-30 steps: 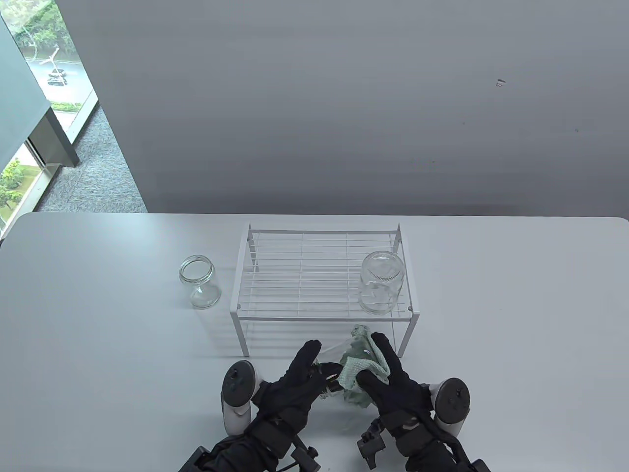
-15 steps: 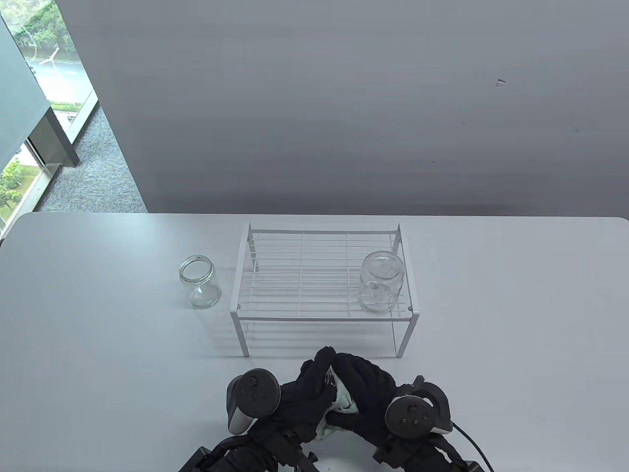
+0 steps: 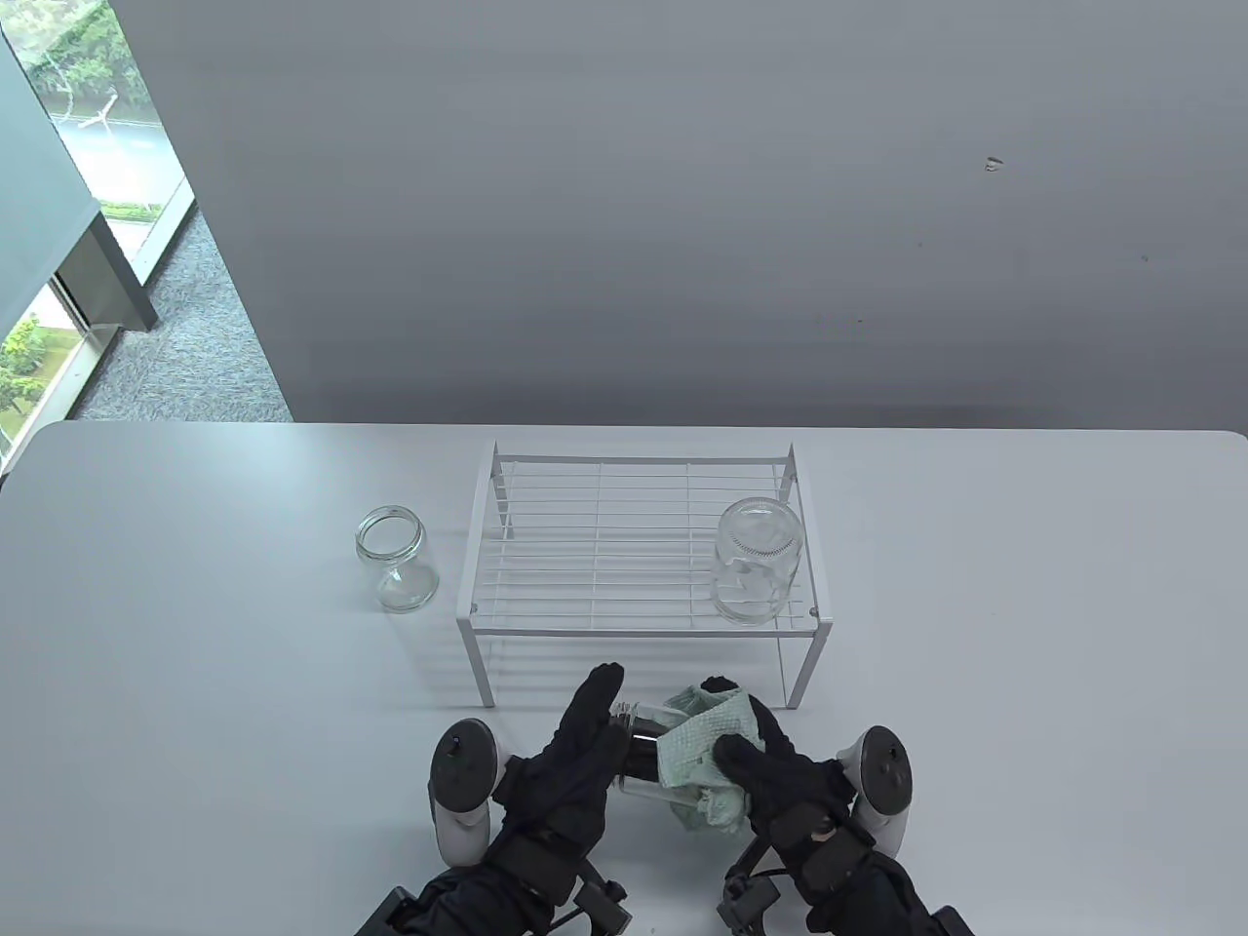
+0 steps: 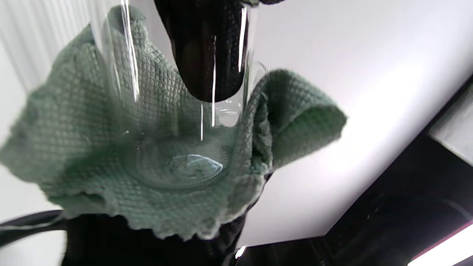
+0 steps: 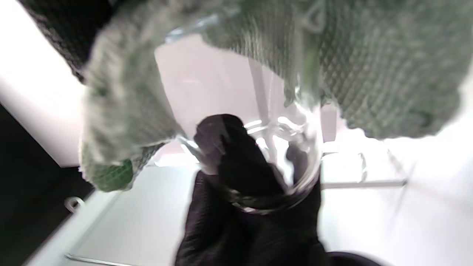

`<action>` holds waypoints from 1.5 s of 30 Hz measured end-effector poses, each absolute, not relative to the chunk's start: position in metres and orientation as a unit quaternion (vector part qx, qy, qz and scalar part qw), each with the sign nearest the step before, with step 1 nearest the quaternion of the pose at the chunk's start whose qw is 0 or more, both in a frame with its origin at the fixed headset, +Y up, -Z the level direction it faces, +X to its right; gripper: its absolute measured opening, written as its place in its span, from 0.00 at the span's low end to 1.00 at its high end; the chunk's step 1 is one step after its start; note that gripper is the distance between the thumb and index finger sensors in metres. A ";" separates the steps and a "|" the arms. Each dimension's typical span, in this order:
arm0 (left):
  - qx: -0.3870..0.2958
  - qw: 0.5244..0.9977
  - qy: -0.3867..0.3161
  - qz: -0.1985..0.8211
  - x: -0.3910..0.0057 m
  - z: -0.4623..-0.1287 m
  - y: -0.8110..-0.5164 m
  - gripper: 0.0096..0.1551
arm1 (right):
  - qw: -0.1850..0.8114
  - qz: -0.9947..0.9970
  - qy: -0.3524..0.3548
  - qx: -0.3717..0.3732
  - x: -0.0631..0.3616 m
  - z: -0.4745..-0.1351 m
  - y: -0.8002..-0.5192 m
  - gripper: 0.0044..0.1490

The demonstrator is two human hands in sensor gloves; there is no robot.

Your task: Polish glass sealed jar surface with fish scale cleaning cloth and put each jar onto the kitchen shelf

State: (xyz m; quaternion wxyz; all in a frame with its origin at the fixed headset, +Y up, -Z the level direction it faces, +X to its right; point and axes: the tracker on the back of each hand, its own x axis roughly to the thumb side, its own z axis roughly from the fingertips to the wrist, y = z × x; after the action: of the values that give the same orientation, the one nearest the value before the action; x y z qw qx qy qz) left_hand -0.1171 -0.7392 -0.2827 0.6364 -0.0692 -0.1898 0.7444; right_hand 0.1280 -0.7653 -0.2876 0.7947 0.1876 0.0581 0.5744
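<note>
My left hand (image 3: 585,746) grips a clear glass jar (image 3: 642,756) that lies on its side just above the table, in front of the white wire shelf (image 3: 634,546). My right hand (image 3: 770,770) holds the green fish scale cloth (image 3: 707,751) wrapped round the jar's base end. In the left wrist view the jar (image 4: 177,111) shows with the cloth (image 4: 74,147) cupped around its bottom. In the right wrist view the jar's mouth (image 5: 258,166) faces the camera with left-hand fingers (image 5: 240,162) at it. A second jar (image 3: 758,573) stands on the shelf's right end. A third jar (image 3: 395,558) stands on the table left of the shelf.
The white table (image 3: 1024,634) stretches wide on both sides of the shelf. The shelf's front legs (image 3: 481,673) stand just beyond my hands. A grey wall rises behind the table, with a window at the far left.
Half a second ago both hands were bunched together over the jar and cloth nearer me. Now they have spread apart, the jar's neck shows again, and the cloth sits on top.
</note>
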 end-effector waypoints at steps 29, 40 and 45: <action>-0.218 0.613 -0.194 0.734 -0.096 -0.282 -0.750 0.35 | 0.736 0.637 -0.139 0.183 0.131 -0.280 -0.746 0.72; -0.127 0.783 -0.270 0.545 -0.100 -0.281 -0.729 0.63 | 0.700 0.679 -0.071 0.210 0.121 -0.276 -0.745 0.63; -0.172 0.741 -0.237 0.605 -0.103 -0.285 -0.738 0.69 | 0.688 0.688 -0.067 0.222 0.119 -0.276 -0.743 0.48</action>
State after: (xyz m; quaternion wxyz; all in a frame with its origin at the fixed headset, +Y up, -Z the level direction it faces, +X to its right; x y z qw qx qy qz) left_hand -0.1035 -0.7385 -0.2845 0.7405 -0.1725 -0.2368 0.6048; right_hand 0.1194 -0.7426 -0.2761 0.6880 0.2222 -0.0673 0.6876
